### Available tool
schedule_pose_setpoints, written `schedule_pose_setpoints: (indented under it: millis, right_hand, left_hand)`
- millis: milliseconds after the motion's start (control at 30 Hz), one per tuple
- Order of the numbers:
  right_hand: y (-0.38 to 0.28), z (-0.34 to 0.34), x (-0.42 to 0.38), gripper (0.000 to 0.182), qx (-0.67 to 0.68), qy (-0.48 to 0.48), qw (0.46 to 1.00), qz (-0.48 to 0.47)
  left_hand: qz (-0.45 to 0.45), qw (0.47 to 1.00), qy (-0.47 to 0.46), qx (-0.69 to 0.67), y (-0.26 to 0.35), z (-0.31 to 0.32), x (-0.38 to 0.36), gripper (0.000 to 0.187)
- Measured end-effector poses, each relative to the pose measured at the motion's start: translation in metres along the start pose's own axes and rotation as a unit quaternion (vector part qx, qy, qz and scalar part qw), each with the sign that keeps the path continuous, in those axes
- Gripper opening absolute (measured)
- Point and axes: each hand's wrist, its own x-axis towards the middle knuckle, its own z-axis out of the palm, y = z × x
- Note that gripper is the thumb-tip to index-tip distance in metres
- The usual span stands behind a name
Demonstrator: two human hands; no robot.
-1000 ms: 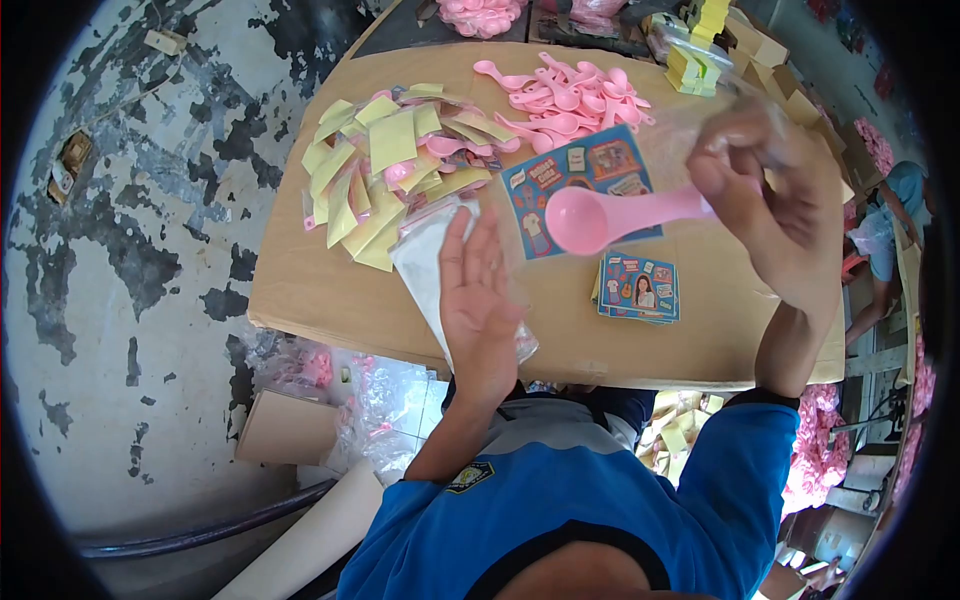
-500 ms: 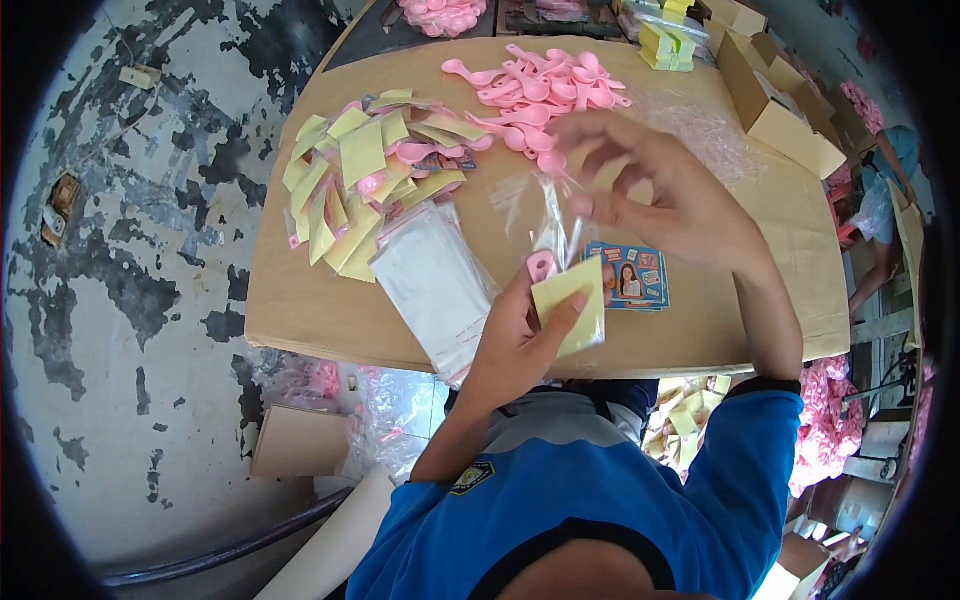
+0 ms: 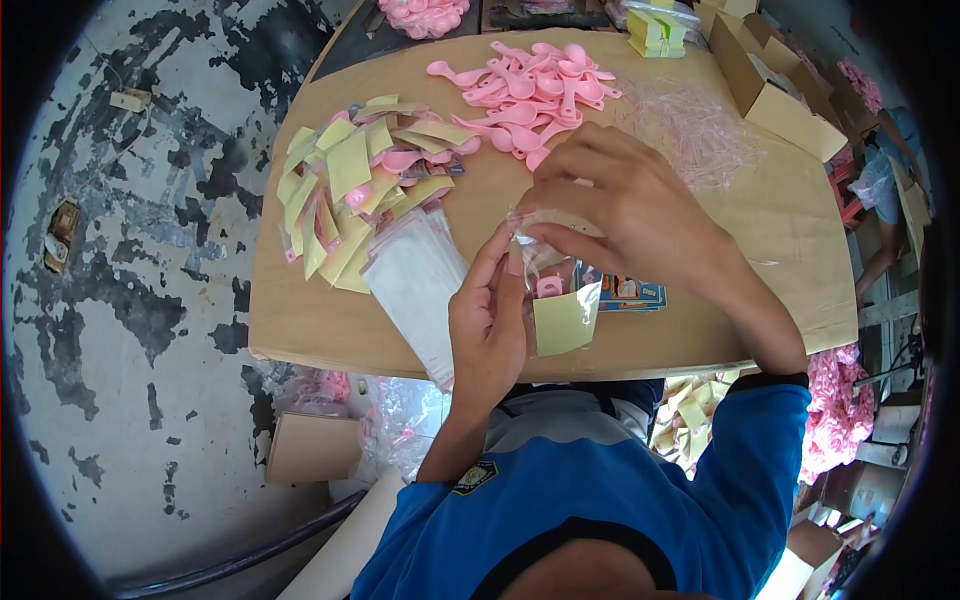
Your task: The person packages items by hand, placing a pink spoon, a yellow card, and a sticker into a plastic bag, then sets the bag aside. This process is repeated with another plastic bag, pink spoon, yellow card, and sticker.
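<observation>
Between my hands hangs a clear plastic bag (image 3: 566, 318) with a yellow card and a pink spoon handle inside. My left hand (image 3: 488, 315) pinches the bag's upper left edge. Fingers of my right hand (image 3: 625, 205) are bent close together at the bag's top edge, gripping it there. Partly behind the bag lies a stack of blue printed cards (image 3: 635, 292). Left of my left hand is a stack of flat clear bags (image 3: 415, 290). Loose pink spoons (image 3: 530, 90) are heaped beyond my hands.
Filled bags with yellow cards (image 3: 350, 170) are piled at the table's left. Thin clear plastic strips (image 3: 690, 130) lie at the right, near an open cardboard box (image 3: 775, 90). Yellow card bundles (image 3: 657, 35) stand at the back. Another person's arm (image 3: 885, 250) shows at far right.
My right hand has come down and left to the bag's top. My left hand has shifted its hold from the card to the bag's upper edge, and the bag now hangs lower.
</observation>
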Motion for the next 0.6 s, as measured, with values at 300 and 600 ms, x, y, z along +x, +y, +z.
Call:
schedule_pose_setpoints:
  millis: [300, 600]
  right_hand:
    - [0.000, 0.016, -0.011, 0.016, -0.106, 0.024, 0.992, -0.065]
    - [0.007, 0.003, -0.008, 0.019, 0.013, 0.061, 0.997, 0.048]
  left_hand:
    - [-0.002, 0.998, -0.015, 0.066, -0.003, 0.002, -0.006, 0.042]
    - [0.000, 0.995, -0.059, 0.083, -0.004, -0.002, -0.011, 0.042]
